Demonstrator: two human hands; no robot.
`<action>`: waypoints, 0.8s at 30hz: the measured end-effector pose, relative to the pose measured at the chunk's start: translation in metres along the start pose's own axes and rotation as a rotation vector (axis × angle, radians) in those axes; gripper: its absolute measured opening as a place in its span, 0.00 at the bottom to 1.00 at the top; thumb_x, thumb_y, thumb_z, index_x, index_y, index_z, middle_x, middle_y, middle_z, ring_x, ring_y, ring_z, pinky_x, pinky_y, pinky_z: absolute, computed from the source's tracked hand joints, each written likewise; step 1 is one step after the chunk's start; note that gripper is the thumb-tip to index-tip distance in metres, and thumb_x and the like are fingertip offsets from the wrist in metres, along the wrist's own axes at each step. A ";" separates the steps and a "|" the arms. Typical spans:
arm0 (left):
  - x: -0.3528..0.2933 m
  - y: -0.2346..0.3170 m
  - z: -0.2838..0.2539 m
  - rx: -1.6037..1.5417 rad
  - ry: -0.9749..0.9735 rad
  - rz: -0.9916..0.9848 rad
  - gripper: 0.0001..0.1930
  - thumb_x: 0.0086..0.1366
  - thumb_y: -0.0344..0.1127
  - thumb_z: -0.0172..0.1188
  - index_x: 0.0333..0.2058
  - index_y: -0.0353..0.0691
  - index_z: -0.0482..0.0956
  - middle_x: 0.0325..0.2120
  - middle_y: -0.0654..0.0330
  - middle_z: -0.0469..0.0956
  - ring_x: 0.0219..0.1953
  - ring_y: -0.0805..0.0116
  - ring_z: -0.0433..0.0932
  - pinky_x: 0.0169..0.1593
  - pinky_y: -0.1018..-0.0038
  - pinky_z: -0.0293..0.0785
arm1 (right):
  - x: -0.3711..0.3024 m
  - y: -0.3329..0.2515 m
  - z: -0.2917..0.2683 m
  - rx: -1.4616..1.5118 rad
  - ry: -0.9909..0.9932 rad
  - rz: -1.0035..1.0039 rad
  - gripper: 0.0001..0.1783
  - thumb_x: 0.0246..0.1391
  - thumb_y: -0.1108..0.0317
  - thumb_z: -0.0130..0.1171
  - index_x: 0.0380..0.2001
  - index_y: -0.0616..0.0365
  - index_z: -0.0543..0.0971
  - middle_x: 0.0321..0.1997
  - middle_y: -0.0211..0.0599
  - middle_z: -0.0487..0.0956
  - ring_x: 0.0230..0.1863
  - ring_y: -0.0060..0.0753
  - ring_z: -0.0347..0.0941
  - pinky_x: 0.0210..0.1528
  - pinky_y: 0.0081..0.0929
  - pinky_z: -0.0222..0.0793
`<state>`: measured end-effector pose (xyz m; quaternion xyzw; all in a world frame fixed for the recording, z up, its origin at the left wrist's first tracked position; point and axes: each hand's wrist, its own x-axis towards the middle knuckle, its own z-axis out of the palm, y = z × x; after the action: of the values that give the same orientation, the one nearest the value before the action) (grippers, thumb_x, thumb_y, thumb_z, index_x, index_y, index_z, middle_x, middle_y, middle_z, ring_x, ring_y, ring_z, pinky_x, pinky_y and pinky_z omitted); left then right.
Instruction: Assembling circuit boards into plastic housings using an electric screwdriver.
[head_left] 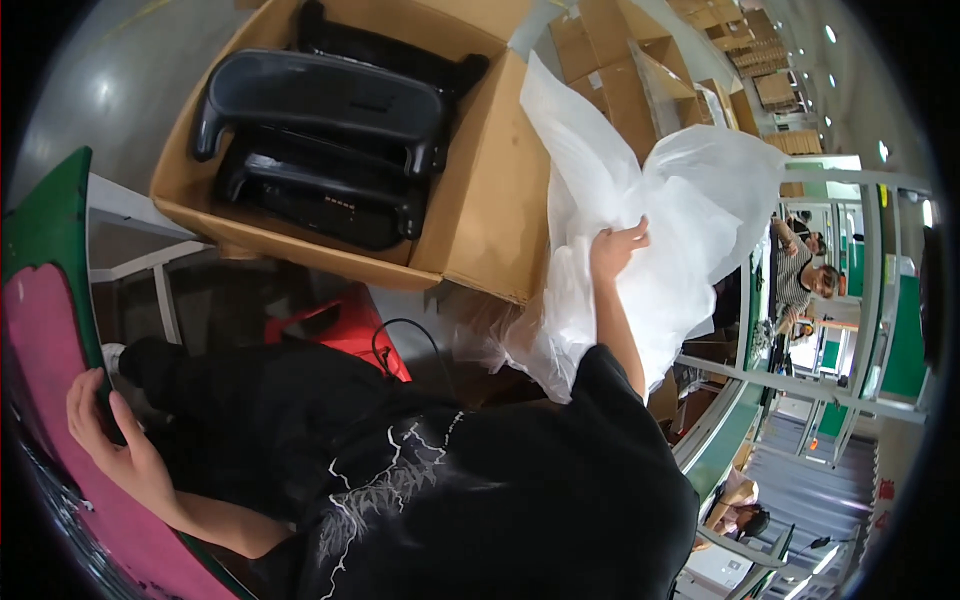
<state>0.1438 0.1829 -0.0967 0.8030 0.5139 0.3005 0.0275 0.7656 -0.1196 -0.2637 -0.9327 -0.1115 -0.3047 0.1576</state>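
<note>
My right hand (pixel 618 250) is closed on a bunch of thin white packing sheets (pixel 690 200), which fan out around it on the right of the box. Down at the left, my left hand (pixel 108 435) is raised over the edge of a pink mat (pixel 45 340), fingers stretched out and thumb apart, with nothing in it. An open cardboard box (pixel 490 210) stands ahead of me. Inside it lie several glossy black moulded parts (pixel 330 95) with bent ends, stacked on one another.
The pink mat lies on a green-topped table (pixel 60 200) at the left. Below the box is a red plastic stool (pixel 365 335). More cardboard boxes (pixel 610 60) stand behind the sheets. Metal-framed workbenches (pixel 725 425) run along the right, with other people (pixel 800 275) farther off.
</note>
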 end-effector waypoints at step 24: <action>0.009 -0.016 0.007 0.252 -0.161 0.134 0.11 0.69 0.33 0.55 0.47 0.36 0.78 0.47 0.57 0.77 0.54 0.58 0.70 0.60 0.64 0.62 | -0.154 0.226 0.029 0.762 -1.599 0.932 0.14 0.49 0.59 0.64 0.39 0.49 0.83 0.46 0.31 0.80 0.41 0.37 0.77 0.45 0.36 0.75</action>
<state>0.1366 0.1994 -0.1039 0.8541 0.4888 0.1697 -0.0525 0.7276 -0.3356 -0.4299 -0.7015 0.1019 0.5603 0.4285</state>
